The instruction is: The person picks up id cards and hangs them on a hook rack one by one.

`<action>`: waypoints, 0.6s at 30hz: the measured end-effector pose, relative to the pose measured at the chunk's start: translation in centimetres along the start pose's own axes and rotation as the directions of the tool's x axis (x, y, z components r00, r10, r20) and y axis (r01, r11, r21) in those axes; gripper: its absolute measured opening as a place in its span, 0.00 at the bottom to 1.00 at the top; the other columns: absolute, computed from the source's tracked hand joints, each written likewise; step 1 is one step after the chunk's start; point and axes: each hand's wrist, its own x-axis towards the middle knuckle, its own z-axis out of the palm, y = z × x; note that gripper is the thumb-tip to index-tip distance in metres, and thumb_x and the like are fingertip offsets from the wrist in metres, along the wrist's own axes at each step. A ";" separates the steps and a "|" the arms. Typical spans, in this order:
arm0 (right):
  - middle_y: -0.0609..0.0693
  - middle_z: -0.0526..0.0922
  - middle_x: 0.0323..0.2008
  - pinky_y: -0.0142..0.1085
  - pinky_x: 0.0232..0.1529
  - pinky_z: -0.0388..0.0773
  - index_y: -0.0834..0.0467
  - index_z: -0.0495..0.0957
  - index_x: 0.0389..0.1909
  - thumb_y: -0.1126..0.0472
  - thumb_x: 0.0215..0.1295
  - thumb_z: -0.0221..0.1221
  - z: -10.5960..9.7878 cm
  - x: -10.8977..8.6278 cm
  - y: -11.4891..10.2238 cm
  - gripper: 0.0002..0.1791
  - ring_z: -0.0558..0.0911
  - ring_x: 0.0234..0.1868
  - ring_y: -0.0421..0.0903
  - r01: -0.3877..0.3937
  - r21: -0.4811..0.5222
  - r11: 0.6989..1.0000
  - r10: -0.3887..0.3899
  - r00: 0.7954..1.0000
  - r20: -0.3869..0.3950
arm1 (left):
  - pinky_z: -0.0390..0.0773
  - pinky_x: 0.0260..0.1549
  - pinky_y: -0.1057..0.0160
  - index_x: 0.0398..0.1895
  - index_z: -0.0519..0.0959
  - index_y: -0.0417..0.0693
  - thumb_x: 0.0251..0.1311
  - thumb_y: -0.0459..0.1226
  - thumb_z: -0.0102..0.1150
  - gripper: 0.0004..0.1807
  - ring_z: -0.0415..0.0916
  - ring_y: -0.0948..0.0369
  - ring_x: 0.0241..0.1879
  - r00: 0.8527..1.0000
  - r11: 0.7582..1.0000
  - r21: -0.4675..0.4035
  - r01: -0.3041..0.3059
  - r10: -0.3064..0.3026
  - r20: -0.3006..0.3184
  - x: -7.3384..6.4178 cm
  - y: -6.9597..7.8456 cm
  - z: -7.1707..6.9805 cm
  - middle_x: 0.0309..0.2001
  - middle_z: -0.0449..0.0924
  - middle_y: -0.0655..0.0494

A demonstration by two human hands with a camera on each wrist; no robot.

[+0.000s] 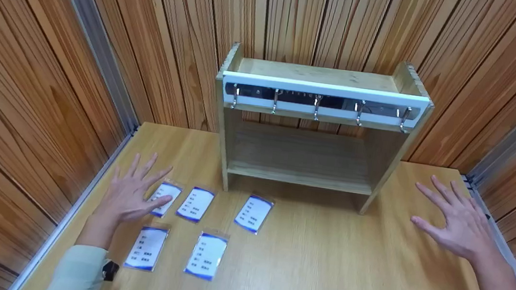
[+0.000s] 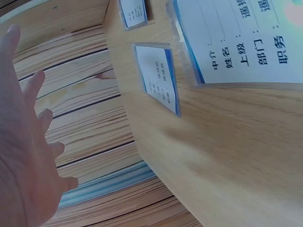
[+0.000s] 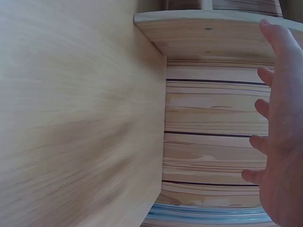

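And here's the left hand (image 1: 133, 193), lower left of the head view, fingers spread apart, hovering above the table (image 1: 322, 266), its thumb crossing in front of one of five badge cards (image 1: 195, 204)! The cards lie flat, lower left to lower centre. Far right, the right hand (image 1: 459, 225) hovers, fingers apart too. Upper centre, the wooden rack (image 1: 303, 155) stands, hooks (image 1: 316, 108) along its front.

At the back of your worktop (image 1: 303, 259), before the wall (image 1: 293, 16), stands a shelf unit (image 1: 303, 155), its hook rail (image 1: 294, 106) across the upper front. On the left half, three cards (image 1: 195, 204) lie behind two nearer cards (image 1: 206, 256). Your left hand (image 1: 134, 194) is above the left side, your right hand (image 1: 460, 224) above the right.
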 end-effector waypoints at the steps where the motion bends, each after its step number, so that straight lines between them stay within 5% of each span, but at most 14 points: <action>1: 0.64 0.60 0.90 0.90 0.77 0.48 0.39 0.63 0.89 0.41 0.73 0.68 -0.2 0.2 -0.1 0.46 0.55 0.87 0.82 0.004 0.006 1.000 -0.004 1.000 -0.008 | 0.36 0.81 0.13 0.91 0.62 0.67 0.72 0.70 0.55 0.47 0.36 0.28 0.92 1.000 1.000 -0.002 0.000 0.000 0.001 0.0 -0.1 0.1 0.95 0.43 0.44; 18: 0.63 0.57 0.91 0.92 0.76 0.41 0.45 0.67 0.88 0.55 0.71 0.68 -2.7 3.3 -3.0 0.44 0.51 0.89 0.81 0.073 0.276 0.958 -0.029 0.987 -0.160 | 0.40 0.78 0.10 0.91 0.61 0.65 0.68 0.70 0.61 0.51 0.39 0.24 0.90 0.999 0.997 -0.047 0.054 -0.053 0.006 -2.2 -1.4 1.6 0.94 0.44 0.39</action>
